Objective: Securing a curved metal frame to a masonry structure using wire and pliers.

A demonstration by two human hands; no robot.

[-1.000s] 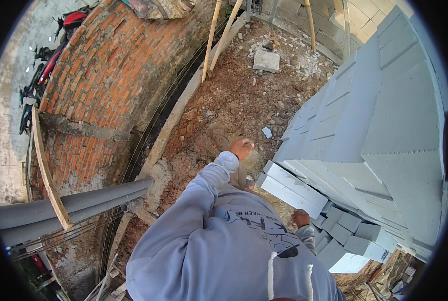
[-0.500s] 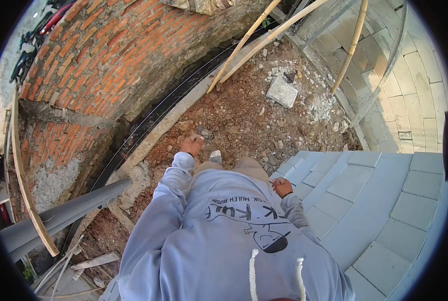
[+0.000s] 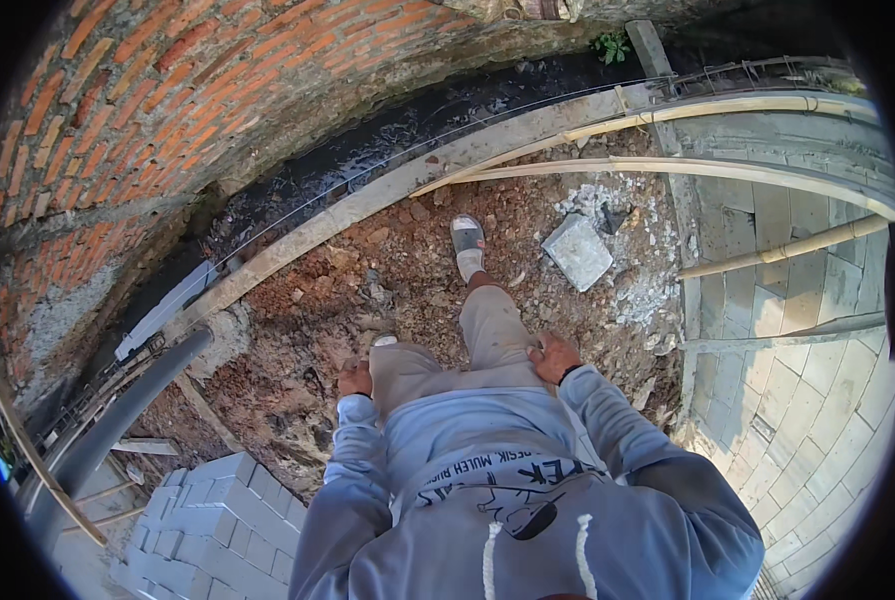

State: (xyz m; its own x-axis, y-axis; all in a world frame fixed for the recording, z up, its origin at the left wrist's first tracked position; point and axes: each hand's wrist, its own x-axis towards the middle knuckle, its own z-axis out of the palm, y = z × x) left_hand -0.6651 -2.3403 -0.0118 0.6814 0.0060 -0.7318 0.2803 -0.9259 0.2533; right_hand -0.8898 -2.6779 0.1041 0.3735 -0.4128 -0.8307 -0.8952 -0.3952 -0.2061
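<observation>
My left hand (image 3: pixel 354 377) hangs beside my left thigh with its fingers curled, and I cannot make out whether it holds anything. My right hand (image 3: pixel 553 357) is at the right leg of my beige trousers (image 3: pixel 497 335), fingers bent against the cloth; whatever is inside them is hidden. One foot in a grey sandal (image 3: pixel 467 240) stands forward on the rubble-strewn soil (image 3: pixel 337 300). To the right of that foot lies a pale concrete slab (image 3: pixel 577 250) among white crumbs.
A brick wall (image 3: pixel 127 100) and dark drainage ditch (image 3: pixel 387 130) run beyond a concrete ledge (image 3: pixel 307 240). Bamboo poles (image 3: pixel 757 258) lean at the right by a block wall (image 3: pixel 807 400). Grey pipes (image 3: pixel 137 390) lie left, above stacked grey blocks (image 3: pixel 207 520).
My view has turned to the right; the block stack has moved from right to lower left. My right hand has come up to my thigh, and my foot now shows stepping forward.
</observation>
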